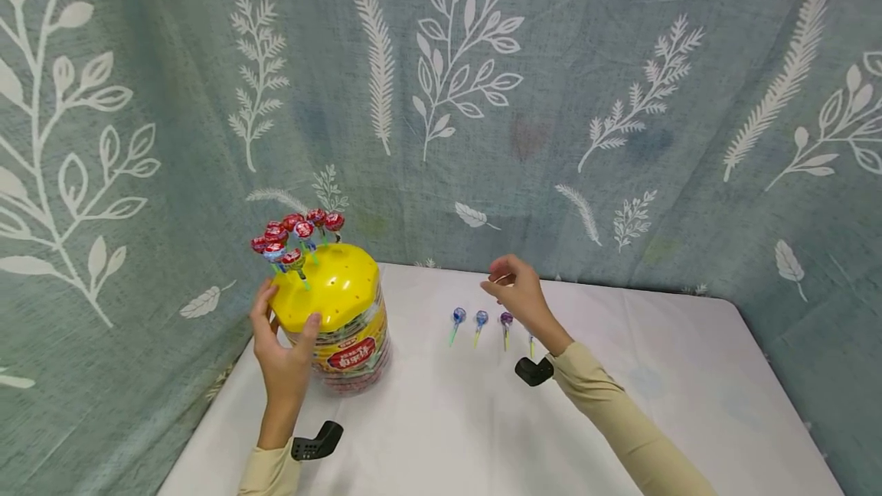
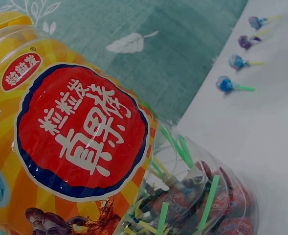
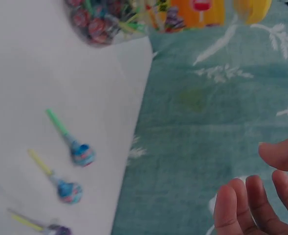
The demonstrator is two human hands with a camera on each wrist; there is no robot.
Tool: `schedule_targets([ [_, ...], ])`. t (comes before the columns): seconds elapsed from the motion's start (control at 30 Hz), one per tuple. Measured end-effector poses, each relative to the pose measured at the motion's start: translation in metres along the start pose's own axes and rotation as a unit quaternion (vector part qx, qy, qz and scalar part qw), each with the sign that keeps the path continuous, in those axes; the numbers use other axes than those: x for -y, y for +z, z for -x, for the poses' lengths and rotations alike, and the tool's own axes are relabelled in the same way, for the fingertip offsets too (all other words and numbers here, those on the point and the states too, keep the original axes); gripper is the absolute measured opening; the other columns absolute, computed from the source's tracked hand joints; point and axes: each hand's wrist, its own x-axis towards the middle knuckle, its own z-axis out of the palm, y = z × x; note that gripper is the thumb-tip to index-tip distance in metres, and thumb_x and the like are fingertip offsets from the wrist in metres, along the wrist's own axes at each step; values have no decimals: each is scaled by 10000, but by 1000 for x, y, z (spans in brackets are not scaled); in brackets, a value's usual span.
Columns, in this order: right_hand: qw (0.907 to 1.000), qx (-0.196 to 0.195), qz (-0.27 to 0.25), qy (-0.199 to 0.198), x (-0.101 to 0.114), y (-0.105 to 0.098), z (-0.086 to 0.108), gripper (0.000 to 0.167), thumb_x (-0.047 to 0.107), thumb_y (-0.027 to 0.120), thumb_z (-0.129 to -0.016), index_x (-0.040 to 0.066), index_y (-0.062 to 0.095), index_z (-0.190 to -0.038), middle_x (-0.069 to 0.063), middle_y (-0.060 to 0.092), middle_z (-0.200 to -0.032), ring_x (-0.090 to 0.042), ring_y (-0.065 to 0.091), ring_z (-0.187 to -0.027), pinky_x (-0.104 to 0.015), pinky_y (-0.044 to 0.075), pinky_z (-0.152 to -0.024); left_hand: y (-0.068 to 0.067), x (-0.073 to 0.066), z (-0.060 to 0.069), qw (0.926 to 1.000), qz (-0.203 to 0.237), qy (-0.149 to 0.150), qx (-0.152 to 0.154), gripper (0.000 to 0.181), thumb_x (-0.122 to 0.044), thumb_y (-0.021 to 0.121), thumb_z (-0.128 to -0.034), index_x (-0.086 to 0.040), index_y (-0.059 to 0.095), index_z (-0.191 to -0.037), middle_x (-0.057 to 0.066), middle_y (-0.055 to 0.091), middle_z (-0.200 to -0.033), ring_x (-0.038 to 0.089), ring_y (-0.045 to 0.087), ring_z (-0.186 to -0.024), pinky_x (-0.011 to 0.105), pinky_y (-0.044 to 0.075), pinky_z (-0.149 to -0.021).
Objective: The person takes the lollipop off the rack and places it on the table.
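Observation:
A clear jar [image 1: 353,358] with a yellow lid [image 1: 338,282] stands at the left of the table; red-wrapped lollipops [image 1: 292,223] stick up from the lid's far left part. My left hand [image 1: 284,362] grips the lid's near left side, thumb on its front edge. Over the loose lollipops my right hand [image 1: 524,298] hovers, fingers loosely bent. In the right wrist view that hand [image 3: 263,215] holds nothing between thumb and fingers. Below it lie a blue lollipop [image 1: 481,318] and a purple one [image 1: 506,319]; another, at the right, is partly hidden by the hand.
A white cloth [image 1: 427,427] covers the table. Behind it and at the sides hangs a green-grey curtain [image 1: 524,197] with white leaf patterns. Through the jar's clear lower part, more lollipops [image 2: 222,200] show in the left wrist view.

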Motion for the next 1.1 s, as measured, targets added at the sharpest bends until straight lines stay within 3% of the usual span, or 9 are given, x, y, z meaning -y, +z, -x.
schedule_targets([
  [0.2, 9986, 251, -16, -462, 26, 10, 0, 218, 79, 714, -820, 67, 593, -1001, -124, 602, -939, -250, 603, -822, -340, 506, -607, -2, -18, 2, 10000, -81, -4, -11, 678, -94, 635, -798, 37, 336, -1391, 180, 289, -1487, 205, 294, -1338, 331, 244, -1050],
  [0.43, 9945, 373, 46, -975, 56, 20, -3, 231, 95, 718, -820, 97, 597, -1017, -118, 622, -954, -210, 606, -836, -388, 487, -734, -3, -19, 0, 10000, -55, 6, 3, 683, -101, 642, -798, 36, 339, -1394, 186, 289, -1487, 209, 285, -1345, 330, 247, -1045],
  [0.6, 9902, 472, -26, -1313, 72, 26, -7, 227, 90, 719, -819, 90, 599, -1011, -127, 627, -953, -205, 612, -841, -400, 484, -744, -2, -18, 0, 9999, -94, 38, -18, 672, -94, 637, -804, 37, 339, -1392, 183, 290, -1485, 211, 294, -1337, 331, 253, -1035],
  [0.93, 9875, 545, -23, -1476, 100, 42, -15, 225, 101, 710, -827, 103, 591, -1018, -103, 639, -949, -182, 618, -821, -336, 492, -711, -5, -22, -4, 9997, -78, -152, 152, 682, -84, 668, -796, 46, 346, -1383, 166, 294, -1485, 253, 284, -1348, 558, 244, -1033],
  [1.1, 9866, 587, -101, -1520, 110, 50, -19, 218, 112, 706, -833, 103, 593, -1021, -74, 643, -937, -182, 610, -816, -326, 495, -712, -6, -27, -6, 9991, -96, -305, 272, 678, -96, 677, -795, 58, 348, -1367, 191, 285, -1479, 289, 276, -1352, 594, 243, -1021],
])
